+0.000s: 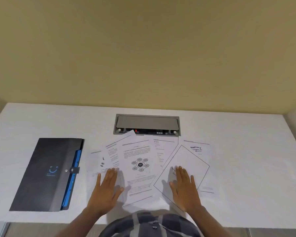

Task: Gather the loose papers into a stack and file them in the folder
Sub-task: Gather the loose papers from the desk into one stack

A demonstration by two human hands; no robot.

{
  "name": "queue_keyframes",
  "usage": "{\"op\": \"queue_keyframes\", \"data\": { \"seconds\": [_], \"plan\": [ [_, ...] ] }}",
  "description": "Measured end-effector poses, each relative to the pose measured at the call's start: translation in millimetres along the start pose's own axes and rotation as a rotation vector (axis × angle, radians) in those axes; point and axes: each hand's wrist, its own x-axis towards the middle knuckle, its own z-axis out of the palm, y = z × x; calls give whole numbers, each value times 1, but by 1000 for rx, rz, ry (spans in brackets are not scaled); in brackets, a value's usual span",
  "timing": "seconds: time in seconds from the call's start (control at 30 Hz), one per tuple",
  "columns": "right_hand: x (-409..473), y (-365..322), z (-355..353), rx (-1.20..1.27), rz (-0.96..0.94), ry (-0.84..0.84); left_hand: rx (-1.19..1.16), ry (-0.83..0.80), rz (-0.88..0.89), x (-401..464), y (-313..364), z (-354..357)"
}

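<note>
Several loose printed papers (140, 168) lie fanned and overlapping on the white table (246, 151), in front of me. The middle sheet carries a round diagram; a sheet with a black border (188, 159) is tilted at the right. My left hand (106, 187) rests flat, fingers apart, on the left sheets. On the bordered sheet my right hand (184, 187) lies flat the same way. Neither hand grips anything. A dark grey folder (46, 175) with blue tabs on its right edge lies shut with a snap strap, to the left of the papers.
A grey cable hatch (146, 124) is set into the table behind the papers; one sheet's corner overlaps its front edge. A beige wall rises behind the table. The table's near edge runs just below my wrists.
</note>
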Motion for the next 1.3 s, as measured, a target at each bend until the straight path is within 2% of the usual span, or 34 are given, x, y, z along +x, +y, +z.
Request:
{"op": "queue_keyframes", "data": {
  "seconds": [0.1,0.23,0.43,0.53,0.73,0.9,1.3],
  "plan": [
    [12,10,-15,95,39,47,36,81,50,16,-4,-12],
    [27,28,-35,261,164,119,-121,144,-79,41,-4,-37],
    [39,68,-45,369,368,156,-347,105,-140,89,4,-43],
    [46,81,-44,327,396,126,-329,43,-147,112,3,-39],
    [51,86,-35,198,385,-30,-120,-53,-115,135,0,-30],
    [52,82,-28,232,419,-42,-36,-80,-102,134,-4,-24],
    [51,78,-20,249,384,34,-44,-53,-77,130,-6,-19]
  ]
}}
